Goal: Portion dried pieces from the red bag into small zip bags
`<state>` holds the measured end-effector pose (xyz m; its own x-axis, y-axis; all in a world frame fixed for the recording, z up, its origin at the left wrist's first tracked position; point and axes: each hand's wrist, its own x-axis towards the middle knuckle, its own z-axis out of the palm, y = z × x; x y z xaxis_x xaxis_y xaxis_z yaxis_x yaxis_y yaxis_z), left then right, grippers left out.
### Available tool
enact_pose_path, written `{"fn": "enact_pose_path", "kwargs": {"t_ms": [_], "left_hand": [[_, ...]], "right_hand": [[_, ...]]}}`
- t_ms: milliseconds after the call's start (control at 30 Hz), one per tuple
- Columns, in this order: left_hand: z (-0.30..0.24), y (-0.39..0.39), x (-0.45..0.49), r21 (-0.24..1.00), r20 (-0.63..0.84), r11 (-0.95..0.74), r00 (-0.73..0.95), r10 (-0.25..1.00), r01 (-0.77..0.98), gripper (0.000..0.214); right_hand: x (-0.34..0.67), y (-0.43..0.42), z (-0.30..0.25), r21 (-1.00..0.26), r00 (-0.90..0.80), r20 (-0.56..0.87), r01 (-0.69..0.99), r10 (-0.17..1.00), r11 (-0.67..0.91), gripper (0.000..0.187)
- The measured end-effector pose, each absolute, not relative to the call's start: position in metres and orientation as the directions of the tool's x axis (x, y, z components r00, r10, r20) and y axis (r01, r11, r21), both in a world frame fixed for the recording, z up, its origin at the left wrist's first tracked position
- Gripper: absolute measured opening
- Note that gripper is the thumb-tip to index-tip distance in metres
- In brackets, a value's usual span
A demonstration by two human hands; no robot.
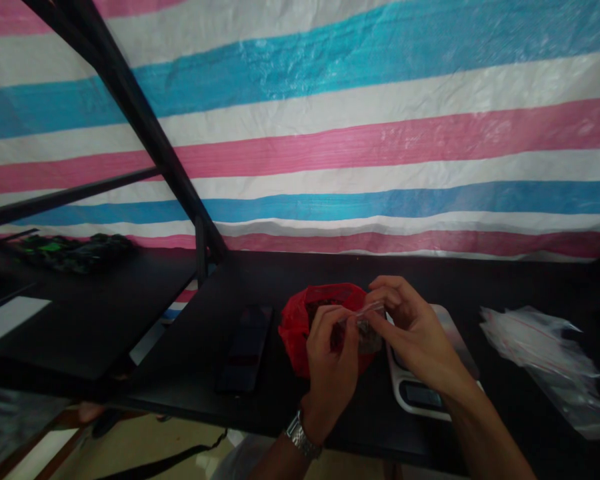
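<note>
Both hands pinched on a small clear plastic zip bag (367,327), held above the crumpled red plastic bag (300,327). My left hand (330,363) grips its left edge; my right hand (415,333) its top, over the white digital scale (420,393).

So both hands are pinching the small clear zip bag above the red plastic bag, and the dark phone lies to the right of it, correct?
Not quite: in the head view the dark phone lies left of the red plastic bag. Both the left hand and right hand do pinch the small clear zip bag.
</note>
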<state>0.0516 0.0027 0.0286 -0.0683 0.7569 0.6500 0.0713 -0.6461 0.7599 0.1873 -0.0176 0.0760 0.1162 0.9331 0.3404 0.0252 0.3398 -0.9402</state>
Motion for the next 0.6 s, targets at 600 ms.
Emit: {"fn": "enact_pose_path", "kwargs": {"t_ms": [600], "left_hand": [[0.026, 0.0, 0.032, 0.737, 0.669, -0.644, -0.089, 0.738, 0.208, 0.03]], "right_hand": [[0.24, -0.003, 0.074, -0.959, 0.697, 0.264, 0.12, 0.666, 0.255, 0.047]]}}
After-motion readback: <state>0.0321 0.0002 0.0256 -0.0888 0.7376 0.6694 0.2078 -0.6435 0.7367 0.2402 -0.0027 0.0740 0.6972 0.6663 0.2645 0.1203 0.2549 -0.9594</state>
